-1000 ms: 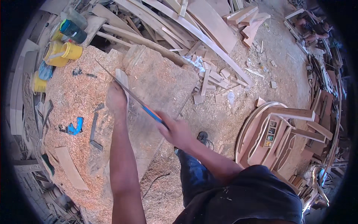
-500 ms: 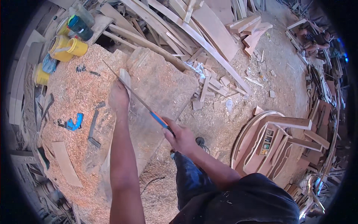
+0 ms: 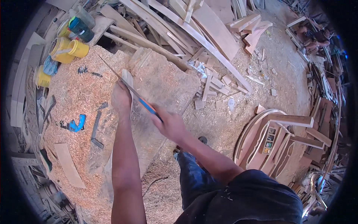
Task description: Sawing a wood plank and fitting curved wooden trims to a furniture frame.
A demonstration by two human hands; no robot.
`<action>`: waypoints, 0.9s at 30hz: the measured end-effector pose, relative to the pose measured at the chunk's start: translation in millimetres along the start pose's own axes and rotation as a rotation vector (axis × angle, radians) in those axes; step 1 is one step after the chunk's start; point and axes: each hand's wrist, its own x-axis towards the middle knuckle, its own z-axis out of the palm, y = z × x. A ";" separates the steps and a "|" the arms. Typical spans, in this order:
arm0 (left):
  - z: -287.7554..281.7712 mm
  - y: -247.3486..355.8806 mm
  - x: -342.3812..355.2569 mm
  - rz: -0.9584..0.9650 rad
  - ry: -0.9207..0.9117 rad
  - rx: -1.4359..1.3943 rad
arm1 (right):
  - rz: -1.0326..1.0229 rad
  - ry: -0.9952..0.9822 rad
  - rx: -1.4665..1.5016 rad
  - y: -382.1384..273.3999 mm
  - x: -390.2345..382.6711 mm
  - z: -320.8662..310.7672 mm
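Note:
My right hand (image 3: 170, 126) is wrapped round the blue, orange and black handle (image 3: 148, 107) of a long, narrow, tapered tool, like a file or saw. Its blade (image 3: 112, 68) slants up to the left, across a pale wooden piece (image 3: 127, 78). My left hand (image 3: 121, 98) grips that wooden piece on the sawdust-covered worktop (image 3: 164, 80). Left of it lie a blue-handled tool (image 3: 77, 125), a dark angled metal piece (image 3: 95, 130) and a flat pale board (image 3: 69, 164).
Yellow buckets (image 3: 77, 48) and a dark green container (image 3: 81, 30) stand back left. Long planks (image 3: 212, 48) and offcuts fill the back. A curved wooden furniture piece (image 3: 253, 127) lies right. A person (image 3: 313, 39) is at the far upper right. A cord (image 3: 153, 184) lies below.
Since half a second ago my right hand has moved up and to the left with the tool, along the wooden piece. My left hand still grips the piece in about the same place.

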 end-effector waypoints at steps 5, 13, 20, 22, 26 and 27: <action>-7.4 7.1 -5.6 -0.024 -0.008 0.065 | 0.046 -0.041 0.086 30.1 -140.9 -63.2; 7.8 0.0 8.6 -0.004 0.041 0.112 | 0.146 -0.178 -0.031 3.7 -39.0 -23.1; 0.2 -6.4 6.6 0.009 -0.019 0.062 | 0.134 -0.128 0.088 11.6 -134.5 -83.5; -2.3 -8.7 8.6 0.013 -0.005 0.079 | 0.060 -0.050 0.020 14.5 -140.3 -71.8; 7.4 4.3 2.8 0.023 0.005 0.076 | 0.160 -0.130 -0.065 -12.3 -26.0 -36.0; 8.2 8.1 4.0 0.029 -0.011 0.062 | 0.068 -0.026 -0.112 -11.8 -3.2 -18.5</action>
